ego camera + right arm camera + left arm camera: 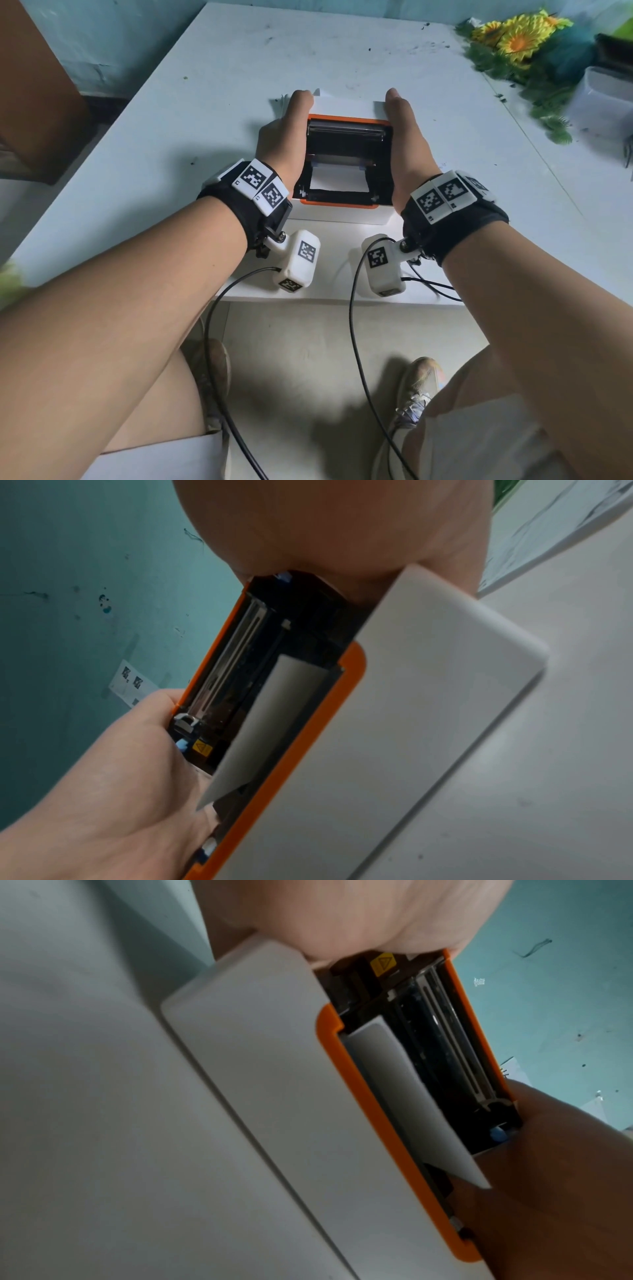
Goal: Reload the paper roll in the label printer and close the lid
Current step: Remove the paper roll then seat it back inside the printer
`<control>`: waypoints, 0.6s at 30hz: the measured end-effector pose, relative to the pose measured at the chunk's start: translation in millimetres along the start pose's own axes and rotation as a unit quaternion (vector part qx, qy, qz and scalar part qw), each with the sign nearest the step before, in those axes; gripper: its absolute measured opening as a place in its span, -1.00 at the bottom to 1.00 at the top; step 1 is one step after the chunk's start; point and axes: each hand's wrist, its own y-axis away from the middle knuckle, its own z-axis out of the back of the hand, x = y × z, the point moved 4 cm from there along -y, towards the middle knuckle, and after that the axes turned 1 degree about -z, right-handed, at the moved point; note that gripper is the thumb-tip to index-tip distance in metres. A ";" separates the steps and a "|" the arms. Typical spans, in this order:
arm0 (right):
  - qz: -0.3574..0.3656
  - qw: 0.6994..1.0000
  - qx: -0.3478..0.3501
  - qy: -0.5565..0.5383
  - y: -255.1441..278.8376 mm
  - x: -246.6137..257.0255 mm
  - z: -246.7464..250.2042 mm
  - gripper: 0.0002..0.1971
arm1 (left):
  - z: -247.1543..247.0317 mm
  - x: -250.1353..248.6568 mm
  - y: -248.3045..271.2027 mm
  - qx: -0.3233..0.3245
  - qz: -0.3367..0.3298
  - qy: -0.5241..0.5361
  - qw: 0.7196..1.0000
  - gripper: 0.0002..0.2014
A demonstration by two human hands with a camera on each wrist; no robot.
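The label printer (342, 164) sits on the white table (171, 144) near its front edge, lid (346, 125) raised at the far side; my left hand (286, 137) grips the lid's left edge and my right hand (407, 144) its right edge, fingers curled behind it, though how far they spread I cannot tell; inside the printer's black bay lies white paper (339, 180); a yellow warning-triangle sticker (383, 964) sits inside the lid, no words readable; artificial sunflowers (517, 37) lie far right of the printer.

Yellow warning triangle (383, 964), perhaps; printer (274, 1069).
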 end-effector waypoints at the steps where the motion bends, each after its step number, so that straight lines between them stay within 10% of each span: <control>1: -0.001 1.000 -0.001 -0.001 -0.5 -0.1 0.4 -0.35 | 0.0 0.5 -0.7 -0.003 -0.004 0.001 1.000 -0.46; 18: -0.014 1.000 0.023 -0.010 7.4 4.3 1.0 -0.45 | -0.7 -1.4 2.9 -0.008 -0.004 -0.001 1.000 -0.50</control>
